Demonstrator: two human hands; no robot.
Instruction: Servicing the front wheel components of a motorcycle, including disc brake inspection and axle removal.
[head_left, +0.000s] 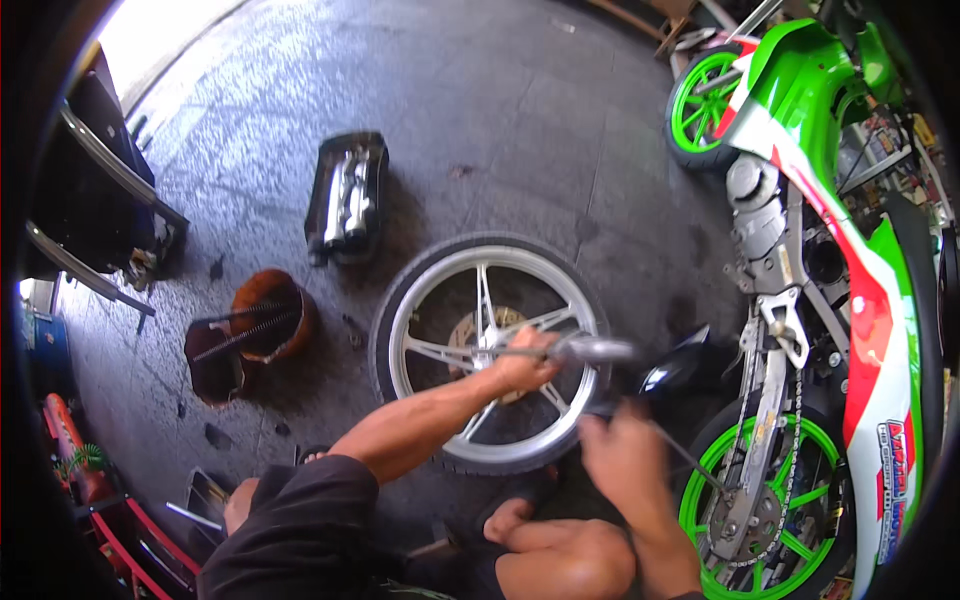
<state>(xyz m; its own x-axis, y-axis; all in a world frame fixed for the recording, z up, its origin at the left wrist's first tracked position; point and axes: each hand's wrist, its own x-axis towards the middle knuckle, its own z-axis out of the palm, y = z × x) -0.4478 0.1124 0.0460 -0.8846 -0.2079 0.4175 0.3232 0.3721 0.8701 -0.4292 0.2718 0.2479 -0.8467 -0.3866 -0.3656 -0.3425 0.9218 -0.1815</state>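
Note:
A spoked silver motorcycle wheel (484,285) with a black tyre lies flat on the floor in front of me. Over its hub, my left hand (528,362) is closed around a thin metal rod (488,351) that points left across the centre. A rusty-brown brake disc (468,328) shows behind the spokes. Just right of that hand is a blurred silver metal piece (600,348); its kind cannot be made out. My right hand (625,450), smeared by motion, is raised near the wheel's lower right rim. Its fingers and anything in them are unclear.
A green, white and red motorcycle (868,330) stands close on the right. Left of the wheel are a rusty can (262,290) holding springs and a black tray (350,195) of shiny metal parts. A red metal frame (110,510) stands at lower left.

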